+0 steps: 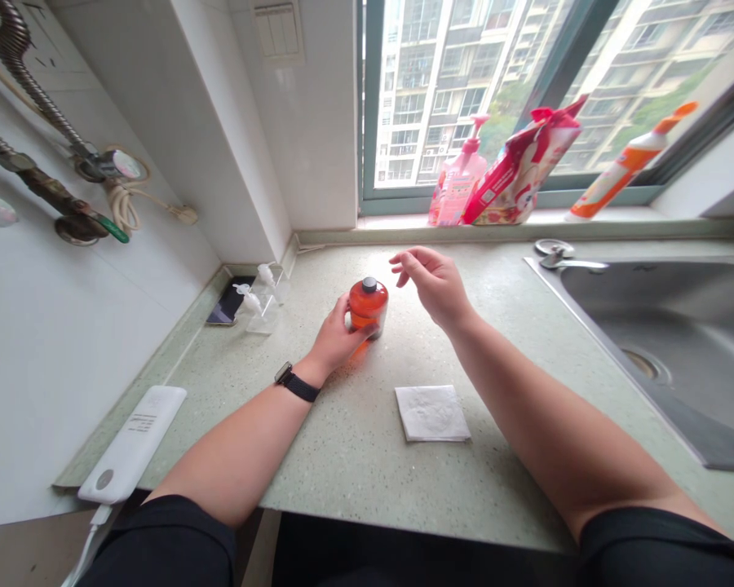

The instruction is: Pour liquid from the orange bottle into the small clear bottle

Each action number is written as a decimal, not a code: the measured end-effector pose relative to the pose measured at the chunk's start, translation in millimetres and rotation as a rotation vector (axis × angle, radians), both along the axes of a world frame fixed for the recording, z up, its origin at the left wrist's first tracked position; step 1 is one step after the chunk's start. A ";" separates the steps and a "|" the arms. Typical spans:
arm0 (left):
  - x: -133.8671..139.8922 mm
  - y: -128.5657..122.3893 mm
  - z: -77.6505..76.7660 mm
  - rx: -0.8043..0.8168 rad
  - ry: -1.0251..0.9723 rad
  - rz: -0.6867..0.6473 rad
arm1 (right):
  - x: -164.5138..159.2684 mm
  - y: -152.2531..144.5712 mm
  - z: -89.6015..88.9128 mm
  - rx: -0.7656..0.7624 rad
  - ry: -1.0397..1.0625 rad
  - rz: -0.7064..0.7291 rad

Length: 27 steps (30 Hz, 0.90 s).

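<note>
An orange-red bottle (369,302) with a dark cap stands upright on the speckled green counter (336,440). My left hand (336,336) is closed round its left side, thumb across the front; a watch sits on that wrist. To the right of the bottle, my right hand (433,285) hovers above the counter, not touching it. Its fingers are loosely curled and apart, pointing left, and nothing shows in them. Nearer to me, between my forearms, lies a folded white tissue (432,413). Left of the bottle are two clear square pump bottles (263,316) with white pump heads.
A dark phone (229,302) lies behind the pump bottles. A white power bank (133,444) with a cable rests at the left edge. The steel sink (678,342) is at right. A pink pump bottle (458,183), red bag (519,171) and orange-white bottle (624,167) stand on the windowsill.
</note>
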<state>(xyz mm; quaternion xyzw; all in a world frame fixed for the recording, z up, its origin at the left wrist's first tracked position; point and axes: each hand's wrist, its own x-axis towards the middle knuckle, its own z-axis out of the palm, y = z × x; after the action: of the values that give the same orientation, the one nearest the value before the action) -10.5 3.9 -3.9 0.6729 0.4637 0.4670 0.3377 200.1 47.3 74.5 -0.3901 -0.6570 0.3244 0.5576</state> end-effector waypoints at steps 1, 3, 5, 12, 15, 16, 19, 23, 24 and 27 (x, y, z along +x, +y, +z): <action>0.0 -0.1 0.0 0.002 0.001 0.002 | 1.3 1.5 0.1 0.003 0.031 -0.020; 0.0 -0.2 0.0 0.002 0.003 0.000 | 1.9 2.7 -0.1 0.011 0.045 0.001; 0.3 -0.3 0.3 -0.002 -0.003 -0.007 | -0.2 1.4 -0.6 0.022 0.007 0.051; 1.6 -3.0 3.7 -0.005 -0.001 -0.001 | -10.1 -4.9 -3.5 0.024 -0.087 0.232; 2.2 -3.5 3.6 0.004 -0.001 -0.001 | -10.8 -4.8 -5.0 0.011 -0.089 0.276; 2.4 -3.4 3.4 0.006 0.000 0.000 | -10.9 -4.6 -5.5 0.007 -0.096 0.285; 2.9 -2.5 2.5 0.008 0.005 0.009 | -11.2 -3.7 -6.6 -0.005 -0.126 0.277; 2.9 -1.6 2.3 0.014 0.012 0.010 | -12.6 -3.0 -6.5 0.022 -0.160 0.204; 2.7 -1.5 2.3 0.017 0.012 0.007 | -13.4 -3.4 -6.5 0.036 -0.168 0.185; 2.2 -1.3 2.3 0.022 0.014 0.006 | -17.5 -6.4 -7.3 0.079 -0.191 0.122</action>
<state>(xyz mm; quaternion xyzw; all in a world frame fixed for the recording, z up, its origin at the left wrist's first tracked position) -8.3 2.7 -1.6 0.6783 0.4629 0.4686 0.3255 182.7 40.9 67.2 -0.3564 -0.7417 0.2930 0.4867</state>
